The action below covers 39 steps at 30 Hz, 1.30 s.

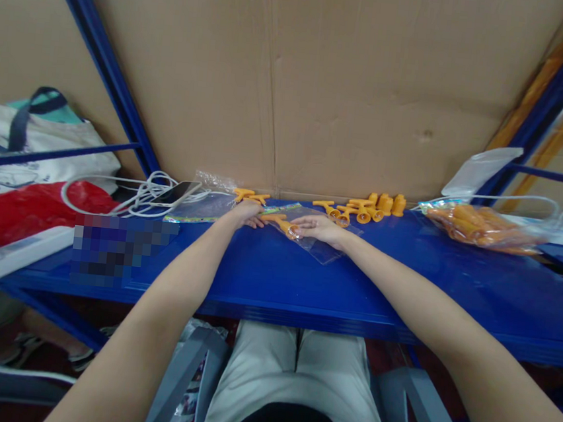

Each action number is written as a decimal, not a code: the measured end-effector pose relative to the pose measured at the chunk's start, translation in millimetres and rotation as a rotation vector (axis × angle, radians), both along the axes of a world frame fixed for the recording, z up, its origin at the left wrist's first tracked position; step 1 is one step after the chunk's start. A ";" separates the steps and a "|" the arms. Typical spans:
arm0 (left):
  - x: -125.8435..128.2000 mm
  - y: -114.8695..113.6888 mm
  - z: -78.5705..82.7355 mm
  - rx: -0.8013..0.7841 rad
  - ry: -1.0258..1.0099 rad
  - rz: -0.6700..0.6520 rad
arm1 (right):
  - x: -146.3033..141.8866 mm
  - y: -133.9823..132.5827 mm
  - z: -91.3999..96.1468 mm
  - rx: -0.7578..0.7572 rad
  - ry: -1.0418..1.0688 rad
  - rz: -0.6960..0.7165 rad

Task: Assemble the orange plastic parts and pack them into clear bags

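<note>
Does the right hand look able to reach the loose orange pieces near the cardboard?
Probably yes: the orange pieces lie just beyond the right hand on the blue shelf, nothing standing between.

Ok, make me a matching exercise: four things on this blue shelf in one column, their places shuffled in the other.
Things
1. phone
2. full bag of orange parts
3. red bag
4. clear flat bag

Places
A. under the right hand
B. far left
C. far right
D. by the white cables

Pairs: 1-D, 2-C, 3-B, 4-A
</note>
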State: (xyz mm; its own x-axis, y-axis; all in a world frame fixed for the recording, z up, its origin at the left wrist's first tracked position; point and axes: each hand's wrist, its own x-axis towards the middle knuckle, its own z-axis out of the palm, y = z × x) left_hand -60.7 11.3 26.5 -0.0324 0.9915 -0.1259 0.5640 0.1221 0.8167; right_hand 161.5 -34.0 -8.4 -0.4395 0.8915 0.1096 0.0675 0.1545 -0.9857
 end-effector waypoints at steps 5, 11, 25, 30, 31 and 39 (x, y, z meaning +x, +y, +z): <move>4.7 -1.9 0.3 0.395 0.339 0.113 | 0.3 0.1 0.4 0.079 -0.100 -0.021; 24.3 -0.2 -8.1 0.748 0.355 -0.117 | 0.0 0.8 -0.7 0.226 -0.161 -0.017; 37.0 -2.0 -19.8 0.864 0.418 -0.340 | -9.2 11.2 -3.8 0.627 -0.292 -0.064; 38.2 2.1 -23.5 0.743 0.357 -0.301 | -5.0 15.9 -1.4 0.570 -0.287 -0.120; 39.4 2.4 -25.4 0.712 0.352 -0.313 | -4.8 16.9 -1.6 0.532 -0.275 -0.134; 43.2 5.9 -32.3 0.611 0.365 -0.335 | -5.9 9.8 0.1 0.260 -0.200 -0.197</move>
State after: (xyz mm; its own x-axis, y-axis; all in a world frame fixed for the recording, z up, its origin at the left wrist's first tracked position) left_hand -17.5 17.2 -5.9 0.3463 0.8458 0.4058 0.7367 -0.5130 0.4407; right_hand 155.6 -24.1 -8.3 -0.2978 0.9149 0.2727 0.3076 0.3624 -0.8798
